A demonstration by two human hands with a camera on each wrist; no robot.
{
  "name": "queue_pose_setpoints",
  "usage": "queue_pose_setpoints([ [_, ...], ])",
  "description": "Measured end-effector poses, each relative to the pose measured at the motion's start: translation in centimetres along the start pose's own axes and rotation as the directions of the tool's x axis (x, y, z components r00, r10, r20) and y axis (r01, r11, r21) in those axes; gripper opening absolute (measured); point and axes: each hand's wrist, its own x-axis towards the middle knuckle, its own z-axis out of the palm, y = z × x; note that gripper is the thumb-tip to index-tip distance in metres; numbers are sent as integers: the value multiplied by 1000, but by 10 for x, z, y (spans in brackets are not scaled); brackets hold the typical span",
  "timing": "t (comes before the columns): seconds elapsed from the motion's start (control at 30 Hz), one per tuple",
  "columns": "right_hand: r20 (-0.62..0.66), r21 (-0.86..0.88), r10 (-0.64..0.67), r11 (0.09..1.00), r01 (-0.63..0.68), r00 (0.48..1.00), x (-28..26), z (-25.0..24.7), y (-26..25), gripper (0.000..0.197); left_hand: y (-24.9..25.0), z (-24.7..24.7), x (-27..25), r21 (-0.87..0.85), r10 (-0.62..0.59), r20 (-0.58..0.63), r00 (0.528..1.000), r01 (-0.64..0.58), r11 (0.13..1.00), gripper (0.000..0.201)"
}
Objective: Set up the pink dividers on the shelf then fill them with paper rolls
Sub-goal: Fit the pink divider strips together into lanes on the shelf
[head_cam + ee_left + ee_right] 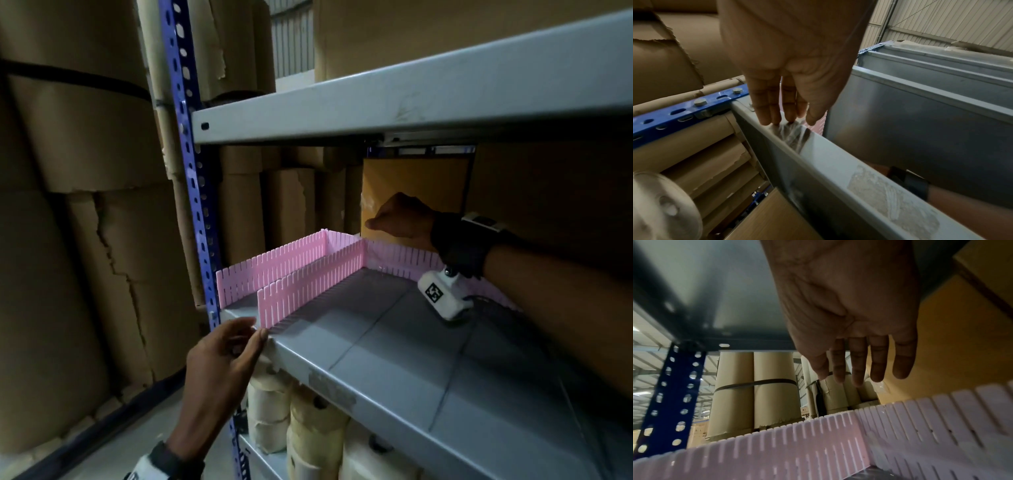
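Pink dividers point(308, 274) stand upright on the grey shelf point(394, 346); my right arm hides their rear part. My left hand point(789, 65) touches the shelf edge with straight fingers. My right hand point(851, 308) hovers above the dividers, fingers extended, holding nothing.

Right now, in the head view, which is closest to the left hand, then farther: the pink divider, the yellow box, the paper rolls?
1. Pink divider, just above the left hand.
2. Paper rolls, on the shelf below.
3. Yellow box, at the back.
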Motion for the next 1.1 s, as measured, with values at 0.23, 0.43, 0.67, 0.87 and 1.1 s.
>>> queue_pose_setpoints([
  [0.23,-2,60,61,996,-61,998,-95,-31,-17,28,44,-28,-26,-51,165,-51,985,-167,985,42],
  [0.43,86,-103,190,978,-181,978,-205,-66,-40,32,85,-24,-70,-310,217,-25,976,-214,926,22],
  [0.67,-95,-91,270,956,-279,958,-351,-113,-29,27,128,9,-139,-477,342,157,926,-232,847,6],
  [0.87,-263,31,353,933,-358,898,-452,-141,28,21,169,30,-180,-578,480,226,848,-280,766,10],
  [1.1,-400,107,430,899,-424,809,-544,-153,112,16,234,51,-229,-601,632,301,715,-372,707,20],
])
